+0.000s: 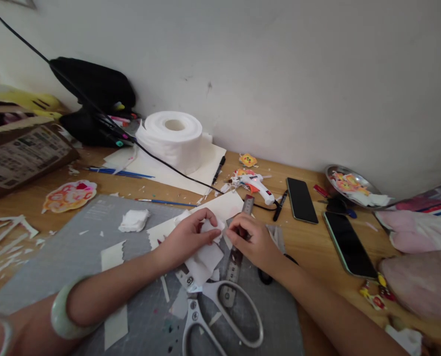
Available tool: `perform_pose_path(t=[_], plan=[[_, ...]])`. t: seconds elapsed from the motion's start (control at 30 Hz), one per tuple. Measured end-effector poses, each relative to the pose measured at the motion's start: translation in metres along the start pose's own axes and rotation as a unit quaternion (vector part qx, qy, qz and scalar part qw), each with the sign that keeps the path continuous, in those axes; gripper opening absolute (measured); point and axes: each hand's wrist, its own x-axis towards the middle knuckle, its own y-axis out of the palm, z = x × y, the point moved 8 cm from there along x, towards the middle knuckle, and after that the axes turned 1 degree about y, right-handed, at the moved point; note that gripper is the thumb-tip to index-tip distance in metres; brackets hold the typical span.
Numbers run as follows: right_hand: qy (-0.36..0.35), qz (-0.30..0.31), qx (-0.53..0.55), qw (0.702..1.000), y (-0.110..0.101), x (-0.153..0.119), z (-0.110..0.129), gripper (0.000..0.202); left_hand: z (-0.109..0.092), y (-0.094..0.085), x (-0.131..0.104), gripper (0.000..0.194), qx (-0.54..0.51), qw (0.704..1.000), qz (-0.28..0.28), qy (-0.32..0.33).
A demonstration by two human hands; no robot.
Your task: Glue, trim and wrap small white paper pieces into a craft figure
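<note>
My left hand [196, 235] pinches a crumpled piece of white tissue [207, 259] between thumb and fingers, and part of it hangs below the palm. Beside it, my right hand [252, 238] is closed with thumb and fingertips together near the tissue's edge; what it holds, if anything, is too small to make out. Below both hands lie large metal scissors [201, 306], their blades partly hidden by the tissue. A steel ruler [235, 264] runs under my right hand. A folded white tissue pad [134, 220] rests on the grey cutting mat [72, 257] to the left.
Behind the hands stand a big white tissue roll [173, 138] and a white glue gun [259, 187] with its black cord. Two phones [302, 200] lie at the right, near a metal bowl [350, 185] of paper pieces. A cardboard box [23, 153] and paper scraps occupy the left.
</note>
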Motion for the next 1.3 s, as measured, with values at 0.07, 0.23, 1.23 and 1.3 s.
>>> perform_pose_path(t=[0.07,0.23,1.23,1.3], plan=[[0.01,0.003,0.016,1.0,0.001,0.0,-0.003,0.013,0.0,0.0,0.0,0.017,0.015,1.0,0.0,0.009],[0.05,-0.005,0.044,0.998,0.001,0.001,-0.012,0.016,-0.002,-0.002,0.0,0.016,0.067,0.997,-0.005,0.034],[0.008,-0.061,-0.045,0.997,-0.006,-0.003,0.001,0.004,-0.016,0.001,-0.006,0.014,0.217,0.972,-0.01,0.095],[0.008,-0.062,-0.047,0.997,-0.006,-0.003,0.001,0.005,-0.014,0.001,-0.005,0.014,0.211,0.973,-0.012,0.092]])
